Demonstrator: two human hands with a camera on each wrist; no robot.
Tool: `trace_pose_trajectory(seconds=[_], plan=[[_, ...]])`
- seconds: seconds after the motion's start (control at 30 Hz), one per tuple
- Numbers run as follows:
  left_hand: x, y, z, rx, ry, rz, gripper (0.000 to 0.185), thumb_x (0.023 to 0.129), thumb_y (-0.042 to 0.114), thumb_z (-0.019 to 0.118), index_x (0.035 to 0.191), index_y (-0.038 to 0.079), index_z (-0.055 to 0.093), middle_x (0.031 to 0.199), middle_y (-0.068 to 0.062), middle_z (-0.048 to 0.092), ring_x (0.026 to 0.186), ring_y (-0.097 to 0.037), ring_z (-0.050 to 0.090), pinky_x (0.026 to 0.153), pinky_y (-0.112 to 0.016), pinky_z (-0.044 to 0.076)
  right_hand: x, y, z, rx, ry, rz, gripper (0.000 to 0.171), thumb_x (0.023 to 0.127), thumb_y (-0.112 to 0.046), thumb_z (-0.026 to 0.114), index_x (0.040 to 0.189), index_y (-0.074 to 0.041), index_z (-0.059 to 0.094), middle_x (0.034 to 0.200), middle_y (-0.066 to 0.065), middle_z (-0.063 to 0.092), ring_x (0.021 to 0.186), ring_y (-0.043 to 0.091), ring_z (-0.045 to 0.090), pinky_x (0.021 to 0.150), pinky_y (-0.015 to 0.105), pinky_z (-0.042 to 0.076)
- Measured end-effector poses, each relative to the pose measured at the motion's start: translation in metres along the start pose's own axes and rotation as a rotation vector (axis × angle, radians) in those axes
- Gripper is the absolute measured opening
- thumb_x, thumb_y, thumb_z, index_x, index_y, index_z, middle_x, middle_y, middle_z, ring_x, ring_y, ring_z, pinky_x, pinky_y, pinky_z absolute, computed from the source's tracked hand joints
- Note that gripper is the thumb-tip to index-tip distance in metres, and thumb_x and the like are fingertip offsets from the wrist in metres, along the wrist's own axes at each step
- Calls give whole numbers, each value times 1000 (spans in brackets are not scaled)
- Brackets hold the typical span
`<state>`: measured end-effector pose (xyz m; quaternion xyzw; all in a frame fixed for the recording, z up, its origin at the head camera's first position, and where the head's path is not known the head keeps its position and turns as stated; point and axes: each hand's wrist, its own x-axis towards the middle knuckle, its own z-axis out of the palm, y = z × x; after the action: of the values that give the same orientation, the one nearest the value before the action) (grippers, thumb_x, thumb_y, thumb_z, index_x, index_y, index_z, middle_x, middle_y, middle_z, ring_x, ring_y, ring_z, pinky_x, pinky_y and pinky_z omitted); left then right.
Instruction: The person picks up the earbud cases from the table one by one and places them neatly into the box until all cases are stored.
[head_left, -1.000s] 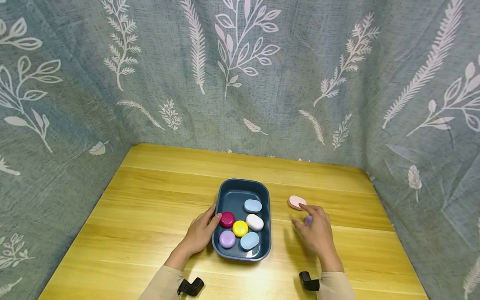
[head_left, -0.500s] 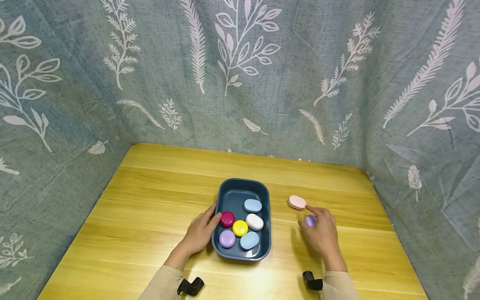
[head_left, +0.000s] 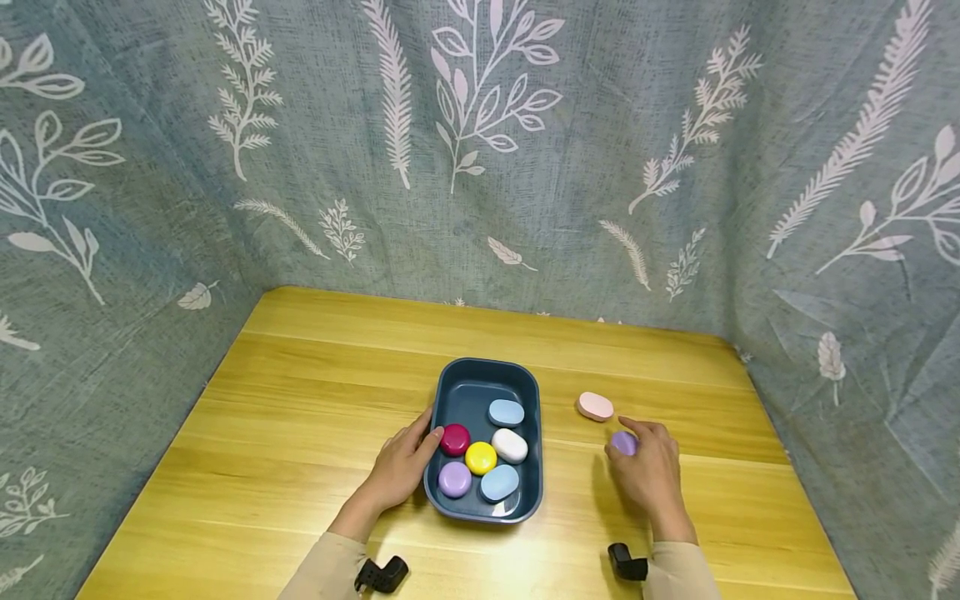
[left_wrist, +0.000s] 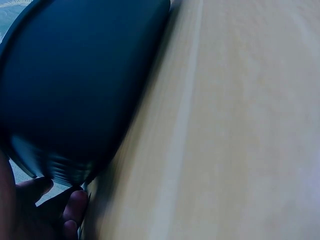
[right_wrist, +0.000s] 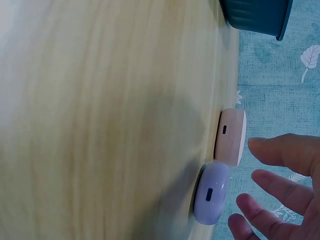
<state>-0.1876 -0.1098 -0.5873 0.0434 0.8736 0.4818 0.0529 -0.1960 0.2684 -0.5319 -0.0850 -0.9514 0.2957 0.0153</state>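
In the head view, my left hand (head_left: 401, 462) holds the left wall of a dark blue plastic tray (head_left: 483, 521), thumb over the rim. Inside lie several small glossy cases: crimson (head_left: 455, 439), yellow (head_left: 481, 458), lilac (head_left: 454, 480), white (head_left: 509, 446) and two light blue. On the table to the right are a purple round earbud case (head_left: 624, 442) and a pink oval one (head_left: 596, 406); both show a small port slot in the right wrist view. My right hand (head_left: 651, 467) hovers at the purple earbud case (right_wrist: 212, 194), fingers spread and apart from it.
The cases and tray rest on a yellow wood-grain table (head_left: 300, 375). A grey-green curtain (head_left: 480, 250) with white leaf prints hangs behind it and along both sides. In the right wrist view, the tray (right_wrist: 257, 17) stands beyond the pink case.
My right hand has shifted right, from beside the pink earbud case to around the purple one, which shows more now. My left hand and the tray have stayed put.
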Motion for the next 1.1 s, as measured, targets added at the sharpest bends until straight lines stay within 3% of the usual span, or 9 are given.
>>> trace_pose_trajectory(seconds=[0.53, 1.1], plan=[[0, -2, 1, 19, 6, 11, 64, 109, 55, 39, 163, 21, 36, 158, -9, 52, 144, -34, 48, 119, -62, 29, 3, 8, 2, -23, -55, 51, 60, 93, -21, 73, 146, 1, 56, 146, 35, 43, 129, 52, 39, 99, 59, 40], [1, -2, 1, 17, 7, 16, 63, 109, 54, 39, 163, 20, 37, 158, -10, 52, 146, -34, 47, 119, -63, 28, 4, 10, 3, -31, -84, 44, 50, 95, -16, 69, 141, 3, 59, 142, 34, 46, 130, 54, 41, 105, 62, 38]])
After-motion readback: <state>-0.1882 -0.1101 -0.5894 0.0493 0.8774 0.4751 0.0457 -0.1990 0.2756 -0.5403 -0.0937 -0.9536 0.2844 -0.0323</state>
